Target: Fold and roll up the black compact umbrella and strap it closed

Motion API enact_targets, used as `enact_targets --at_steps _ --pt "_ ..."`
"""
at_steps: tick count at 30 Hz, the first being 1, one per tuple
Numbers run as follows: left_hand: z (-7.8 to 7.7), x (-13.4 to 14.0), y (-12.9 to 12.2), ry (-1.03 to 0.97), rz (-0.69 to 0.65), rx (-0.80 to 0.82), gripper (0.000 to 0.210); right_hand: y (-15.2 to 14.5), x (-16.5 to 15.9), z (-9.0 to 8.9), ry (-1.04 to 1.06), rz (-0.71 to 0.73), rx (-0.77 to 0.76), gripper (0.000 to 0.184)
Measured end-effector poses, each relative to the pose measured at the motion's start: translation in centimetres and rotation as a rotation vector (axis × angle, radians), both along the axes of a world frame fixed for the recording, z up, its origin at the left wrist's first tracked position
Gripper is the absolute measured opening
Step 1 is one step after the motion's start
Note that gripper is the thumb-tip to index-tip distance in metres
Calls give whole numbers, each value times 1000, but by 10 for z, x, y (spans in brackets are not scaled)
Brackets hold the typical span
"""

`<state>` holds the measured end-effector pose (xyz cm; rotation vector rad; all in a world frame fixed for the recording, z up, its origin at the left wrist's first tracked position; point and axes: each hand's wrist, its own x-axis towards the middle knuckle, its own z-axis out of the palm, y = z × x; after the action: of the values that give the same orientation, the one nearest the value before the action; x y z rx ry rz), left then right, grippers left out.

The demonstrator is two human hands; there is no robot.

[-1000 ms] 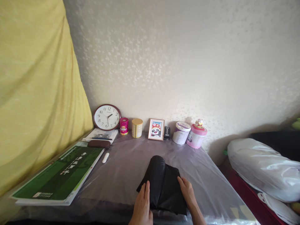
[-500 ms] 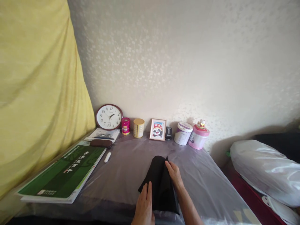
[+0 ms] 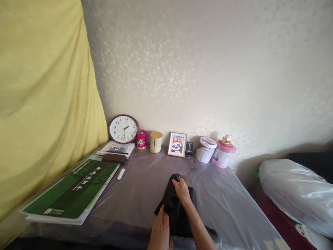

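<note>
A black cloth, partly folded, lies near the front edge of the table. My right hand is closed on a fold at its far end, thumb and fingers pinching the fabric. At the near left side of the cloth, my left hand grips its edge, fingers pressed together and the thumb mostly hidden. A corner of the fabric spreads out on the right, beneath my right forearm.
Green books, a brown case and a small white object lie left. Along the wall stand a clock, pink tin, yellow tin, panda picture and two tubs. A plastic-wrapped bundle sits right.
My right hand has moved left across the black cloth, bringing a fold with it. The right part of the cloth now spreads wider. My left hand has stayed almost in place.
</note>
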<state>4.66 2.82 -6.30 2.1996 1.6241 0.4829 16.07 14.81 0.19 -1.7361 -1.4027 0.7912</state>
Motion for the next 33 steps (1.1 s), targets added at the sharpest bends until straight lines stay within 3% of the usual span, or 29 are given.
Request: enact_targets --at_steps 4,7,11,13,16,18,22,27,33 --pt "-16 -10 0 -24 -36 73 78 -5 -4 3 -58 117 -38 32" --pt "-19 -19 -5 -6 -50 118 70 -10 -6 8 -63 185 -25 25" --pt "-3 -25 -12 52 29 191 58 -16 -7 15 -88 237 17 18" --pt "11 -23 -12 64 -10 237 54 -19 -6 16 -105 270 50 19" --pt "26 -13 -7 75 -122 249 73 -25 -5 18 -108 322 82 22" --pt "29 -5 -4 74 -120 202 83 -31 -4 20 -100 355 103 24" --pt "20 5 0 80 -23 129 84 -48 0 19 -201 441 285 24" --pt "4 6 0 71 -14 129 78 -52 10 4 -341 510 534 22" --pt "-1 9 5 91 25 23 76 -14 18 -10 -422 457 496 27"
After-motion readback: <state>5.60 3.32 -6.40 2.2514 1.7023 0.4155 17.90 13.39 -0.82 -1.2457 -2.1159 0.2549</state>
